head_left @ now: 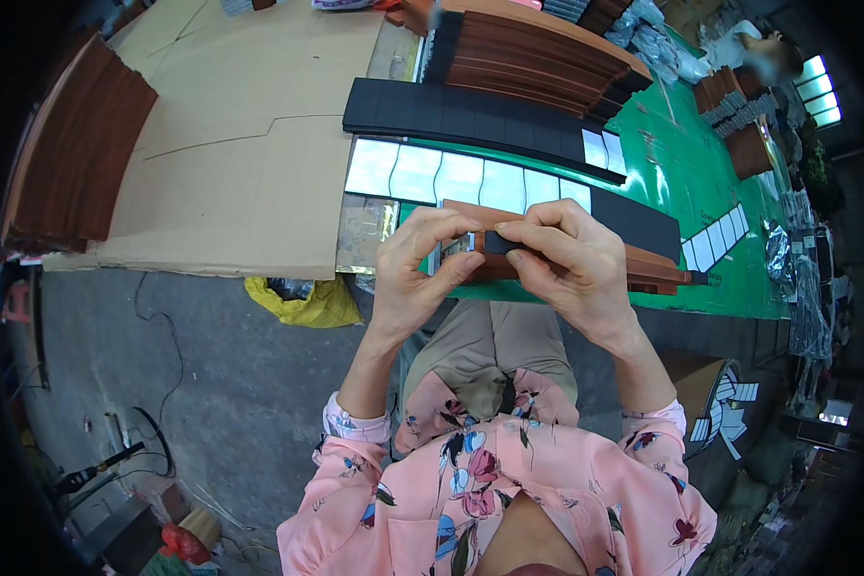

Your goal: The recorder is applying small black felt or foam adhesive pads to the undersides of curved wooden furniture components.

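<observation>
My left hand point(415, 267) has its thumb and forefinger closed on a small silvery metal piece point(459, 246) at the end of a reddish-brown strip point(651, 267). Just to the right, my right hand point(578, 267) pinches a small black piece point(496, 242) between thumb and fingers, close against that end. The strip lies along the near edge of the green-covered table, running off to the right under my right hand. Behind my hands lies a long black strip point(634, 216) with glossy pale panels point(456, 176) along its left part.
Cardboard sheet point(250, 144) covers the table's left side, with stacked brown boards point(82, 144) on it. More brown boards point(538, 58) and black strips point(461, 110) lie farther back. A yellow bag point(307, 305) sits below the table edge. A person point(763, 58) is at the far right.
</observation>
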